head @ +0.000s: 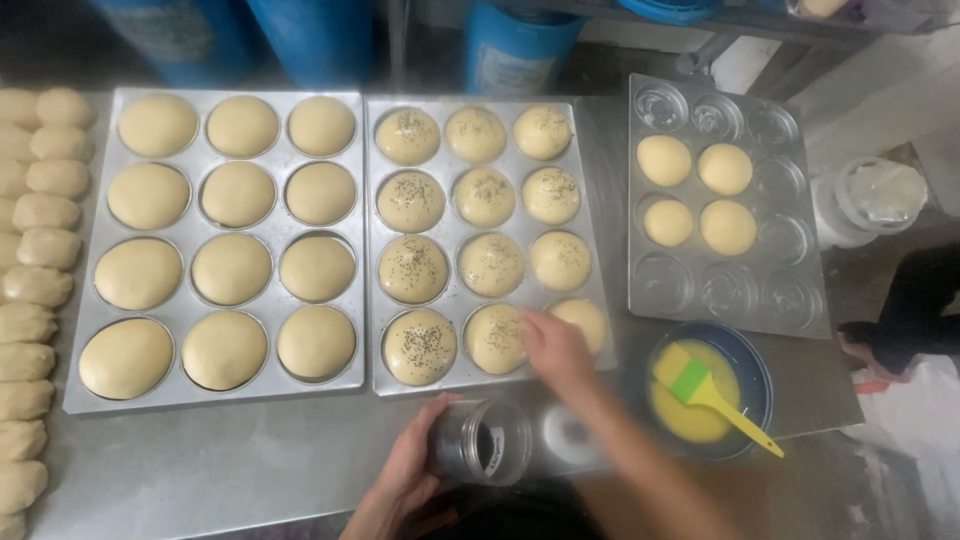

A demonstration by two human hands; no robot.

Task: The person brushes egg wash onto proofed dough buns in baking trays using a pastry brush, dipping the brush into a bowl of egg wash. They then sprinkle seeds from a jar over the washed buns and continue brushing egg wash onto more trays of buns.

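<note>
Seeded dough buns fill the middle baking tray (600,250), which lies in the centre of the frame, and the right hand (556,348) hovers over its lower right corner. That hand is half closed, fingers bunched together and pointing down between the bottom-row bun (497,338) speckled with dark seeds and the plain corner bun (583,322) just beside it; whether the fingertips pinch anything cannot be made out. Below the tray, at the bottom centre of the frame, the left hand (408,470) wraps around a clear glass jar (488,448), tilted on its side with its mouth toward the right hand. A round white lid (571,435) lies on the steel table (250,460) just right of the jar, partly blurred.

To the left sits a second tray (215,405) of twelve plain, unseeded buns. At the far left edge a column of oblong dough rolls (40,250) is cut off by the frame. In the upper right, a third tray (800,300) holds only four small dough balls, the other cups bare. Lower right of the centre, a blue bowl (757,370) of yellow liquid carries a brush (705,390) with a green head and yellow handle. Blue barrels (320,40) along the top edge are cropped. The right forearm hides part of the table between the lid and the bowl.
</note>
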